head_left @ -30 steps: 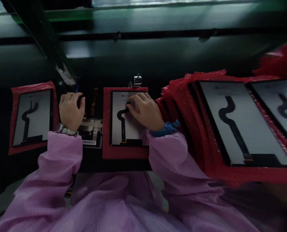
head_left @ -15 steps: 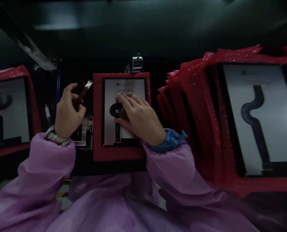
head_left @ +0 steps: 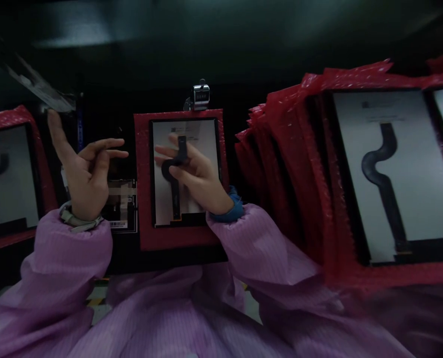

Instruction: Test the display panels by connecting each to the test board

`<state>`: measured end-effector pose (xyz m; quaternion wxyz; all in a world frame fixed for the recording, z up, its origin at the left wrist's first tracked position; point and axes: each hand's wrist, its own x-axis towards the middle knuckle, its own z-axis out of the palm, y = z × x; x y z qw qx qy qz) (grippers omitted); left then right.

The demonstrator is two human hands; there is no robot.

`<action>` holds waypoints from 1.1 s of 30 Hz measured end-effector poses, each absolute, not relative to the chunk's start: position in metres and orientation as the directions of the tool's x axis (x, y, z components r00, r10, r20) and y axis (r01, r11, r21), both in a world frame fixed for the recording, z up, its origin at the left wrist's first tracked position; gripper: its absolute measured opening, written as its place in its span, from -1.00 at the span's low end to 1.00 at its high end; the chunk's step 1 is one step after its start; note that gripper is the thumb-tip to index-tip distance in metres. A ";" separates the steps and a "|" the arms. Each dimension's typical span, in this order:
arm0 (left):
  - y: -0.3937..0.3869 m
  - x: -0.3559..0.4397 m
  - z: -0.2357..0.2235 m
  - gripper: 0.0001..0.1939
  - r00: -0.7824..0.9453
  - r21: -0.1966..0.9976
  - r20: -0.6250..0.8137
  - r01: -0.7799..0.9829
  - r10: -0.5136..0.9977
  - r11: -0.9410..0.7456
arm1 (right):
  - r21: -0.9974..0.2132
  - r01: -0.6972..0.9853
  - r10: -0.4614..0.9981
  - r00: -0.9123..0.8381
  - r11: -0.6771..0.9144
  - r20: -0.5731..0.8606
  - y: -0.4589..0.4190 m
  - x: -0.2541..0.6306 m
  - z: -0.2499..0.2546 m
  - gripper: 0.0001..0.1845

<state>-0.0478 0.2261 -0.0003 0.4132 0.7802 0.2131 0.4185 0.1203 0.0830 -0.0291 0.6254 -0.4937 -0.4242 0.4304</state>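
My right hand (head_left: pixel 197 174) lies over a display panel (head_left: pixel 202 136) in a red bubble sleeve (head_left: pixel 143 199), its thumb and fingers pinching the upper end of a black flex cable (head_left: pixel 182 151). The cable's lower run stays on the panel's white face. My left hand (head_left: pixel 89 174) is raised to the left of the panel, fingers spread and holding nothing. It is nearest to a labelled flat circuit part (head_left: pixel 122 204) lying below it.
A tally counter (head_left: pixel 201 95) stands behind the middle panel. A stack of panels in red sleeves (head_left: pixel 389 174) fills the right side, and another sleeved panel (head_left: pixel 8 174) lies at the left. Pink sleeves cover both my arms, with a wristband on the left wrist.
My left hand has opened, and the amber strip it held is no longer visible. My right hand has lifted the end of the black cable off the panel. The view has shifted slightly left.
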 end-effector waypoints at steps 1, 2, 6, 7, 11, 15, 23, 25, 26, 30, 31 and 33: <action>0.224 -0.049 0.001 -0.45 0.578 0.836 0.457 -0.019 0.677 -0.548 | -0.982 -0.127 0.959 0.265 0.138 0.101 0.083 0.119 -0.027 -0.46; 0.222 -0.051 0.002 -0.60 0.598 0.843 0.439 -0.016 0.671 -0.538 | -0.984 -0.119 0.959 0.267 0.132 0.096 0.082 0.118 -0.024 -0.55; 0.217 -0.058 0.008 -0.72 0.684 0.818 0.337 0.129 0.647 -0.561 | -0.983 -0.107 0.957 0.265 0.152 0.119 0.081 0.113 -0.020 -0.37; 0.217 -0.058 0.010 -0.71 0.729 0.793 0.328 0.133 0.601 -0.594 | -0.981 -0.114 0.957 0.262 0.160 0.126 0.081 0.112 -0.020 -0.32; 0.218 -0.056 0.016 -0.74 0.891 0.671 0.245 0.128 0.382 -0.730 | -0.987 0.002 0.966 0.208 0.159 0.156 0.081 0.116 -0.018 -0.50; 0.217 -0.056 0.018 -0.71 0.922 0.641 0.129 0.203 0.365 -0.740 | -0.958 0.204 0.963 0.134 0.202 0.232 0.080 0.121 -0.016 -0.65; 0.216 -0.062 0.013 -0.72 0.920 0.681 0.190 0.127 0.342 -0.721 | -0.899 0.356 0.946 0.103 0.254 0.308 0.078 0.121 -0.016 -0.76; 0.217 -0.060 0.012 -0.67 0.914 0.671 0.213 0.120 0.345 -0.732 | -0.893 0.357 0.940 0.098 0.273 0.326 0.078 0.121 -0.017 -0.77; 0.217 -0.059 0.012 -0.64 0.911 0.660 0.219 0.126 0.350 -0.740 | -0.891 0.357 0.938 0.096 0.280 0.333 0.078 0.121 -0.017 -0.78; 0.217 -0.057 0.013 -0.63 0.899 0.600 0.201 0.200 0.388 -0.775 | -0.874 0.385 0.931 0.085 0.297 0.354 0.078 0.122 -0.019 -0.80; 0.217 -0.057 0.013 -0.66 0.897 0.595 0.195 0.214 0.397 -0.775 | -0.863 0.404 0.928 0.080 0.304 0.364 0.078 0.122 -0.020 -0.81; 0.216 -0.057 0.013 -0.73 0.886 0.599 0.210 0.217 0.413 -0.771 | -0.823 0.464 0.912 0.072 0.329 0.405 0.077 0.122 -0.021 -0.83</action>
